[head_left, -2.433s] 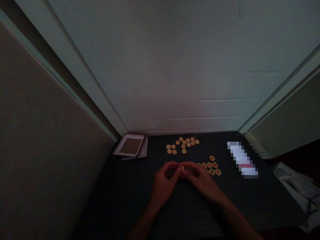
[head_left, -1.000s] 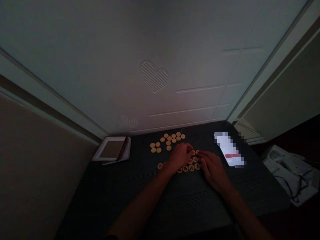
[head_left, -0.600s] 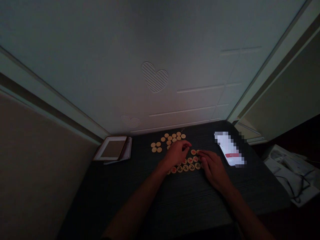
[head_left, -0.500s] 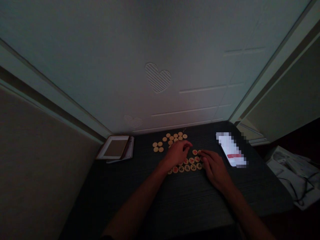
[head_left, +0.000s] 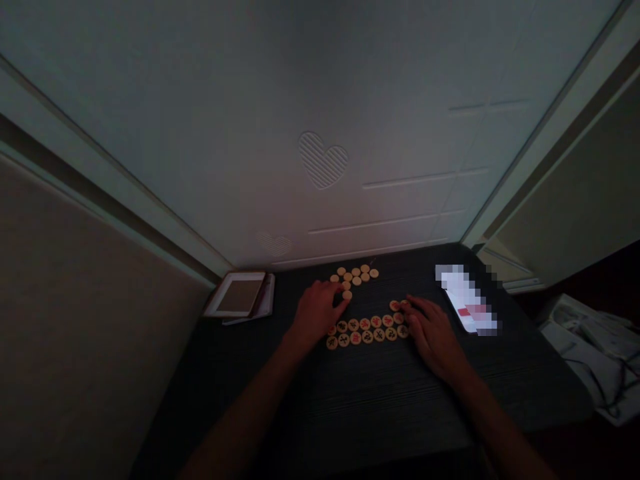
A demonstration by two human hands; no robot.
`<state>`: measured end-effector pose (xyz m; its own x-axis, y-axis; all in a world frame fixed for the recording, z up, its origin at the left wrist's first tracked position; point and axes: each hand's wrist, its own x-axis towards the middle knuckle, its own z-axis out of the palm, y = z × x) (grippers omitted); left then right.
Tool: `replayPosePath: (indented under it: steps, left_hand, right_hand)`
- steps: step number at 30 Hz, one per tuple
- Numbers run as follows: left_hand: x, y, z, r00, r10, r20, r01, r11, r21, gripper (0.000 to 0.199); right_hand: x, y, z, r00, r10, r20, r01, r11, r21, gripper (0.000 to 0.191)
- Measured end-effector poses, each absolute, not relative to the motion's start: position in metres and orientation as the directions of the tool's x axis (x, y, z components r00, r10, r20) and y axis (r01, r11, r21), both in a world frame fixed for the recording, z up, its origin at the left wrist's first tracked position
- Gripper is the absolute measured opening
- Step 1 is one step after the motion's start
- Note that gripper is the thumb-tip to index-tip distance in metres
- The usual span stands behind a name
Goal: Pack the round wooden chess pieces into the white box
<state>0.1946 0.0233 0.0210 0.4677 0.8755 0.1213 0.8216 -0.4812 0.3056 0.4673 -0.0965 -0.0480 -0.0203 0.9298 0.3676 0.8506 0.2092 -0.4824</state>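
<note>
Tabletop (head_left: 380, 413) of dark grain lies nearest, under both forearms. Two rows of xiangqi pieces (head_left: 367, 337) rest on it, red and black characters up. At their right end the right hand (head_left: 431, 337) has its fingers close together over a short pair of pieces (head_left: 395, 306) just beyond; in this dim light I cannot tell whether it grips them. Past the rows' left end, the left hand (head_left: 320, 309) holds thumb and forefinger parted around a blank-faced disc (head_left: 347, 295). More face-down pieces (head_left: 357, 281) cluster behind it, between a stacked frame (head_left: 239, 297) and a lit phone (head_left: 456, 290). Beyond stands a heart-embossed white panel (head_left: 240, 133).
</note>
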Motion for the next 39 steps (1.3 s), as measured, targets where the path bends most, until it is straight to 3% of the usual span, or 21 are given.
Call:
replayPosePath:
  steps: [4, 12, 14, 17, 21, 28, 35, 39]
  left_hand:
    - [0.209, 0.017, 0.016, 0.432, 0.890, 0.145, 0.852, -0.455, 0.259, 0.020]
    - [0.215, 0.016, 0.019, 0.416, 0.895, 0.162, 0.803, -0.445, 0.397, 0.007]
    - [0.214, 0.009, 0.022, 0.435, 0.883, 0.178, 0.714, -0.458, 0.530, 0.012]
    - [0.211, -0.010, 0.023, 0.450, 0.875, 0.177, 0.439, -0.390, 0.809, 0.019]
    - [0.207, -0.037, 0.021, 0.465, 0.885, 0.031, 0.249, -0.164, 0.955, 0.026]
    - [0.196, -0.056, 0.019, 0.468, 0.881, -0.074, 0.153, 0.001, 0.988, 0.033]
    - [0.197, -0.057, 0.021, 0.406, 0.913, 0.042, 0.312, -0.181, 0.933, 0.015]
    - [0.200, -0.056, 0.022, 0.376, 0.926, 0.020, 0.235, -0.116, 0.965, 0.019]
  right_hand:
    - [0.468, -0.098, -0.047, 0.002, 0.921, 0.390, 0.822, 0.221, -0.524, 0.040]
    - [0.470, -0.099, -0.046, 0.079, 0.870, 0.486, 0.784, 0.246, -0.570, 0.032]
    - [0.465, -0.099, -0.041, 0.100, 0.857, 0.505, 0.776, 0.250, -0.579, 0.027]
    - [0.446, -0.097, -0.030, 0.047, 0.860, 0.508, 0.742, 0.310, -0.594, 0.029]
    - [0.416, -0.095, -0.012, -0.085, 0.852, 0.516, 0.691, 0.423, -0.585, 0.031]
    - [0.396, -0.096, -0.002, -0.232, 0.832, 0.504, 0.623, 0.525, -0.580, 0.029]
    - [0.386, -0.098, 0.007, -0.158, 0.899, 0.408, 0.540, 0.424, -0.727, 0.018]
    - [0.382, -0.098, 0.011, -0.112, 0.924, 0.366, 0.481, 0.373, -0.793, 0.019]
